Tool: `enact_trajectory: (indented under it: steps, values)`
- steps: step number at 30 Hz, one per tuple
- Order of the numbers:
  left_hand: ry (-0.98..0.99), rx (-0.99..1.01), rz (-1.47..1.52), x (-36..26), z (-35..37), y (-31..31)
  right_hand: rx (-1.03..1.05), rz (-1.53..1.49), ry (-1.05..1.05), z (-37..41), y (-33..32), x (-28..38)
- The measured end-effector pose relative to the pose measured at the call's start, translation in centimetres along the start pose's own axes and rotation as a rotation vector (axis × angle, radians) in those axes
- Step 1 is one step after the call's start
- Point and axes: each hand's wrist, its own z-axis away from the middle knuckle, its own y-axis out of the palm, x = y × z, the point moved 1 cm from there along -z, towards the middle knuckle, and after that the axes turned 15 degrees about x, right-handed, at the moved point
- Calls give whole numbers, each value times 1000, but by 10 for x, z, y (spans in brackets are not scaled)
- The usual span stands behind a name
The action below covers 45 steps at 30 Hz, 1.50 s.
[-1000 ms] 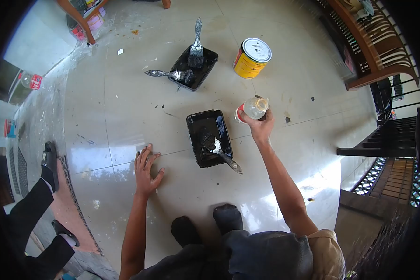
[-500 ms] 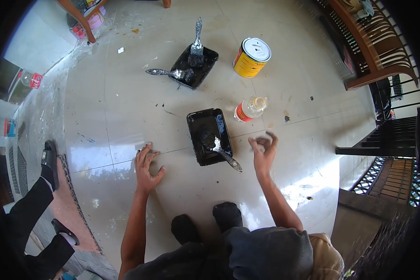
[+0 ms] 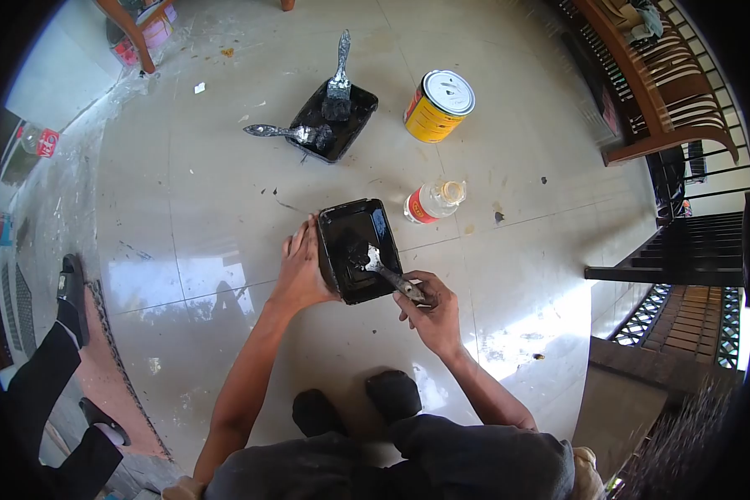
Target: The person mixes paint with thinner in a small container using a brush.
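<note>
A black paint tray (image 3: pixel 332 287) with dark paint in it is in front of me. My left hand (image 3: pixel 302 265) lies along its left side, the fingers pressed against the outer wall. A paint-stained brush (image 3: pixel 389 276) rests with its bristles in the tray, and my right hand (image 3: pixel 429 305) has its fingers closed around the handle end at the lower right corner. Just right of the tray stands a clear bottle (image 3: pixel 435 202) with a red label. Farther off, a second black tray (image 3: pixel 362 107) holds two more stained brushes.
A yellow paint can (image 3: pixel 435 118) with a grey lid stands beyond the bottle. Wooden furniture (image 3: pixel 642 92) is at the upper right. At the left edge are another person's legs (image 3: pixel 46 375) near a pinkish mat (image 3: pixel 117 375). Paint specks dot the tiled floor.
My left hand has moved up and right to the near tray's side. My right hand has come down and left onto the brush handle. The tray appears slightly turned.
</note>
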Motion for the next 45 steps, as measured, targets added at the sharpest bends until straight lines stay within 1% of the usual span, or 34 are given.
enact_trajectory:
  steps: [1,4,6,9,10,12,16,19,20,23,26,28,29,32,35,38,41,45]
  values:
    - [-1,2,-61,0,-5,2,-10,-4,-28,-2,1,5]
    - [30,5,-109,3,-11,7,-20,26,-134,-14,3,14]
    - [28,-19,-32,2,-11,8,-6,100,-228,-25,4,16]
    - [-20,-69,-8,-1,-11,7,-32,527,-405,-41,1,23]
    - [-44,-89,-14,-2,-11,7,-52,515,-374,-43,1,23]
    - [-13,-71,-26,1,-11,6,-91,494,-315,-45,1,24]
    - [1,-36,5,2,-12,4,-191,527,-387,-47,-2,24]
    - [7,-29,11,2,-10,4,-233,450,-320,-50,-5,20]
    - [22,-21,21,-1,-8,4,-214,384,-303,-51,-5,23]
    - [79,6,46,-5,-9,7,-201,357,-263,-54,-7,16]
    - [135,39,51,-1,-14,18,-210,228,-192,-55,-9,21]
    - [151,52,48,1,-22,20,-214,83,-114,-55,-12,26]
    - [157,54,79,1,-24,20,-215,10,-77,-56,-14,26]
    - [182,47,165,0,-29,12,-210,-85,-37,-59,-20,21]
    - [217,25,223,-3,-32,9,-187,-122,8,-60,-21,20]
    - [227,14,227,-1,-32,12,-252,-116,-41,-58,-23,23]
    - [248,-1,203,2,-33,17,-324,-23,-167,-52,-21,27]
    - [277,-33,172,2,-32,19,-272,156,-260,-41,-25,24]
